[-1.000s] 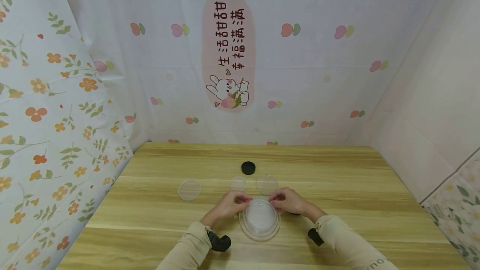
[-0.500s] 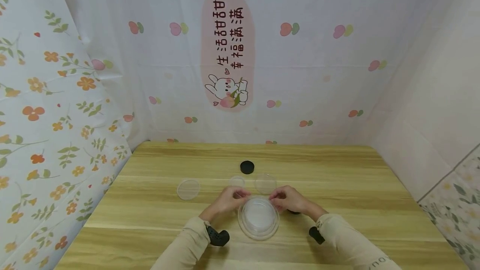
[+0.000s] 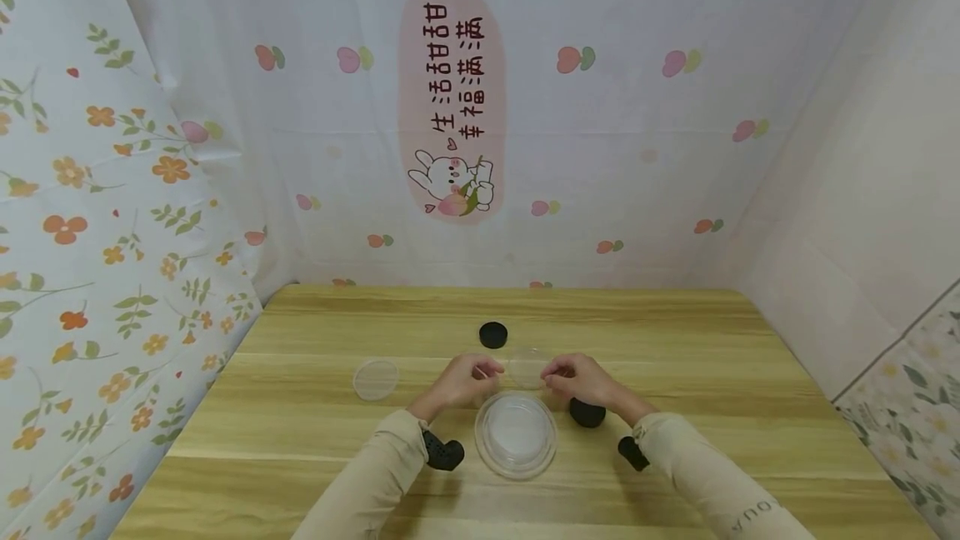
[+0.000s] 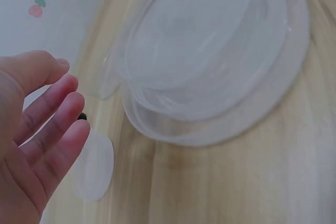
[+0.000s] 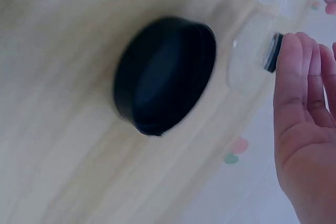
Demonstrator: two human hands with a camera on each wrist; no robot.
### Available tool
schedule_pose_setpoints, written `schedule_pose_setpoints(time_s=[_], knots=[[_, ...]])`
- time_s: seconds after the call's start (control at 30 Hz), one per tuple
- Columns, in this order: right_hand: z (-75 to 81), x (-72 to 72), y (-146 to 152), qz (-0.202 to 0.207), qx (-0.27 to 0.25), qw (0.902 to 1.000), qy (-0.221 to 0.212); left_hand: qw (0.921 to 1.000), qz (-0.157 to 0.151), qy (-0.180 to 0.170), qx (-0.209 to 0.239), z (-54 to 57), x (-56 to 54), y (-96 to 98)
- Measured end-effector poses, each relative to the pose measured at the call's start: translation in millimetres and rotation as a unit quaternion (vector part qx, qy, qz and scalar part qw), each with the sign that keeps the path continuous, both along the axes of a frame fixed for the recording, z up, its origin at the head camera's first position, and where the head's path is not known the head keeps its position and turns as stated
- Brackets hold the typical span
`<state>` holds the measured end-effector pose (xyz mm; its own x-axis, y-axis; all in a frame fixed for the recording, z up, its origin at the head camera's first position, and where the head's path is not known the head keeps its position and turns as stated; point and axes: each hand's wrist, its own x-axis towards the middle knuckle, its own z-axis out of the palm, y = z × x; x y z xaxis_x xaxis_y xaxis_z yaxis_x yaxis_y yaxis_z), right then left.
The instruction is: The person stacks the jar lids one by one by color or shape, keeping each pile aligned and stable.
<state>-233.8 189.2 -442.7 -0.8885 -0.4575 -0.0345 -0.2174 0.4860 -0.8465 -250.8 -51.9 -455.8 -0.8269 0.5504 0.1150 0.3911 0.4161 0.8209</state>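
A stack of clear round plastic pieces (image 3: 517, 436), widest at the bottom, sits on the table in front of the person. My left hand (image 3: 465, 379) hovers just beyond its left side; in the left wrist view its fingers are loosely bent, with nothing between them. Beyond the stack's right side is my right hand (image 3: 581, 379), and the right wrist view shows its fingers relaxed around nothing. Close below that hand lies a black round lid (image 3: 587, 413), its hollow side showing in the right wrist view (image 5: 165, 74). A thin clear disc (image 3: 527, 367) lies between the hands.
Another clear disc (image 3: 376, 380) lies farther left on the wooden table (image 3: 300, 440). A second black lid (image 3: 492, 335) is at the back. Printed cloth (image 3: 637, 148) hangs behind the table and along its sides.
Both hands have let go of the clear stack's rim and moved away from the person. The black lid by the right hand is now uncovered, while the small clear disc is behind the left hand.
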Motion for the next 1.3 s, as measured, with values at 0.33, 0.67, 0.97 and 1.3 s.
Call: schedule_pose_setpoints(time_s=[0.33, 0.67, 0.97, 1.3], knots=[[10.1, -15.6, 3, -0.065, -0.009, 0.9977, 0.014, 0.9995, 0.028, 0.002, 0.014, 7.6, -9.0, 21.4], [2.5, -29.7, -4, -0.116, -0.018, 0.9930, 0.013, 0.9924, 0.109, 0.002, 0.057, -3.9, -21.5, 31.0], [-8.7, -42.1, -14, -0.173, 0.026, 0.9834, 0.049, 0.9898, 0.107, -0.059, 0.074, -8.3, -23.1, 35.4], [-20.3, -44.1, -19, -0.193, 0.052, 0.9792, 0.035, 0.9892, 0.074, -0.119, 0.044, -10.7, -18.3, 38.8]])
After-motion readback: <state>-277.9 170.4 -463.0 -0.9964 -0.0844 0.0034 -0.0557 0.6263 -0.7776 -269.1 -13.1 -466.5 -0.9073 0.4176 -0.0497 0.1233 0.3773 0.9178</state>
